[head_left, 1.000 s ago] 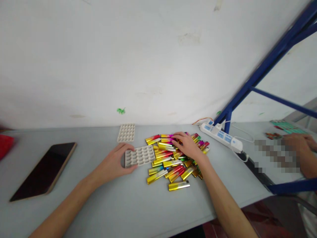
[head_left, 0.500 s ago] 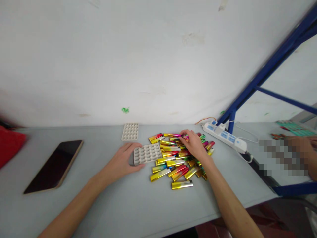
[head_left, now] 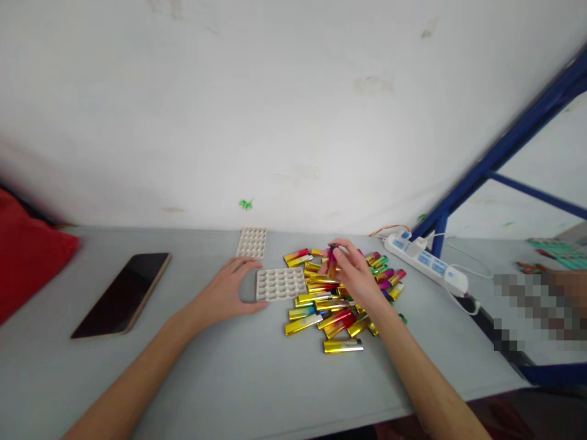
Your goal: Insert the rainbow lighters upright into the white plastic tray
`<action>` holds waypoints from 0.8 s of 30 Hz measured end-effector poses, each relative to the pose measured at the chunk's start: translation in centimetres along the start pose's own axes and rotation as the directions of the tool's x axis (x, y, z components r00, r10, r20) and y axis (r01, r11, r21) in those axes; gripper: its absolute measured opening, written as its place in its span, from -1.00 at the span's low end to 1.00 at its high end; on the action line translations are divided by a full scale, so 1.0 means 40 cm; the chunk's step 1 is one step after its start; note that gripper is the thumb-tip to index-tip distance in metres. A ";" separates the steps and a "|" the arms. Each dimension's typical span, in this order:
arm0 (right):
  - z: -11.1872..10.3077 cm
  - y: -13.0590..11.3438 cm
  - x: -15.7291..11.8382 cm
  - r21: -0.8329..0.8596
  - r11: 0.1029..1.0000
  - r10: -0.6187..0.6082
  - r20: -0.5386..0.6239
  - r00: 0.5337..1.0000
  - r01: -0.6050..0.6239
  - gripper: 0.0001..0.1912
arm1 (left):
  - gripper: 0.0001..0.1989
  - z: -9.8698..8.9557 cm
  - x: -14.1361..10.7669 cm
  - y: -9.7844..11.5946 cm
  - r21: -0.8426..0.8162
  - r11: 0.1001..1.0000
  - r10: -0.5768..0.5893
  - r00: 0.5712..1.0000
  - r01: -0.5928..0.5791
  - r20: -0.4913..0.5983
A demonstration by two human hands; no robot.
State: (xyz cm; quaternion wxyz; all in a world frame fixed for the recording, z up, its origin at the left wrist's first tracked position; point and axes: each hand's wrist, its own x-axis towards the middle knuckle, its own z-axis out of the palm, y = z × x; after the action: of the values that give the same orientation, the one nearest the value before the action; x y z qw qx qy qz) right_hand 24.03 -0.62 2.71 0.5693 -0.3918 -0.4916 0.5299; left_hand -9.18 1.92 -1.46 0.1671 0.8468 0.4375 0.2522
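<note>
Head view: the right hand [head_left: 355, 274] pinches a purple lighter [head_left: 332, 260], roughly upright, over the lighter pile [head_left: 315, 297] (a firm, steady pinch suits it best); the left hand [head_left: 224, 294], fingers spread, brackets the near tray's [head_left: 280, 285] left end, contact unclear.

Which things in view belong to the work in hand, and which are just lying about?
Likely in use: near tray, at the left hand; purple lighter in the right hand; lighter pile; perhaps far tray.

Apparently lying about: dark-screened device; power strip; red item.
</note>
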 end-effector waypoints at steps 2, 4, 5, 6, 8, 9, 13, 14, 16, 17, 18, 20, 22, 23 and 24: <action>0.037 0.001 -0.003 0.051 0.997 0.046 0.106 0.993 -0.051 -0.54 | -0.22 0.002 -0.003 -0.007 0.000 1.000 -0.003 1.000 0.003 -0.004; 0.069 0.006 0.002 0.024 0.994 0.101 0.181 0.978 -0.107 -0.53 | -0.23 0.005 -0.005 -0.014 -0.004 1.000 0.002 1.000 -0.002 0.002; 0.084 0.009 0.006 -0.010 0.991 0.134 0.203 0.970 -0.135 -0.51 | -0.25 0.005 -0.005 -0.016 -0.007 1.000 0.008 1.000 -0.008 0.005; 0.099 0.012 0.012 -0.055 0.986 0.166 0.214 0.963 -0.158 -0.50 | -0.27 0.006 -0.005 -0.017 -0.012 1.000 0.016 1.000 -0.016 0.005; 0.129 0.019 0.025 -0.175 0.973 0.183 0.207 0.961 -0.148 -0.49 | -0.30 0.005 -0.004 -0.018 -0.026 0.999 0.031 1.000 -0.031 -0.002; 0.145 0.023 0.031 -0.243 0.964 0.156 0.197 0.968 -0.106 -0.48 | -0.31 0.005 -0.004 -0.017 -0.034 0.999 0.036 0.999 -0.036 -0.007; 0.203 0.039 0.036 -0.492 0.860 -0.072 0.145 0.987 0.135 -0.45 | -0.31 0.006 -0.004 -0.013 -0.060 0.998 0.035 0.999 -0.035 -0.016; 0.213 0.043 0.032 -0.530 0.834 -0.107 0.123 0.987 0.157 -0.43 | -0.31 0.007 -0.004 -0.012 -0.065 0.997 0.032 0.999 -0.033 -0.016; 0.226 0.050 0.015 -0.574 0.805 -0.134 0.077 0.988 0.154 -0.42 | -0.31 0.008 -0.003 -0.010 -0.072 0.997 0.031 0.999 -0.032 -0.012; 0.228 0.053 0.006 -0.585 0.798 -0.136 0.059 0.989 0.145 -0.43 | -0.31 0.008 -0.003 -0.009 -0.071 0.997 0.031 0.999 -0.032 -0.011; 0.227 0.055 -0.004 -0.594 0.793 -0.139 0.044 0.989 0.138 -0.44 | -0.30 0.008 -0.003 -0.008 -0.068 0.997 0.030 0.999 -0.031 -0.012; 0.221 0.060 -0.020 -0.612 0.780 -0.154 0.014 0.988 0.130 -0.47 | -0.30 0.010 -0.002 -0.007 -0.058 0.998 0.029 0.999 -0.030 -0.021; 0.212 0.064 -0.028 -0.625 0.770 -0.177 -0.016 0.984 0.128 -0.51 | -0.30 0.011 -0.002 -0.007 -0.044 0.999 0.028 0.999 -0.030 -0.033; 0.209 0.066 -0.030 -0.628 0.768 -0.186 -0.026 0.982 0.129 -0.52 | -0.31 0.012 -0.002 -0.008 -0.037 0.999 0.029 0.999 -0.031 -0.034; 0.207 0.068 -0.030 -0.629 0.767 -0.193 -0.034 0.981 0.129 -0.54 | -0.31 0.013 -0.002 -0.008 -0.032 0.999 0.031 0.999 -0.032 -0.032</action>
State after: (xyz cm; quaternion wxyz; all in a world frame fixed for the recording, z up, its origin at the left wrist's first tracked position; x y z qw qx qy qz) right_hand 15.43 -2.06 1.62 0.4740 -0.5392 -0.6427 0.2673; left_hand -9.15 1.99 -2.07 0.1699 0.8467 0.4225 0.2751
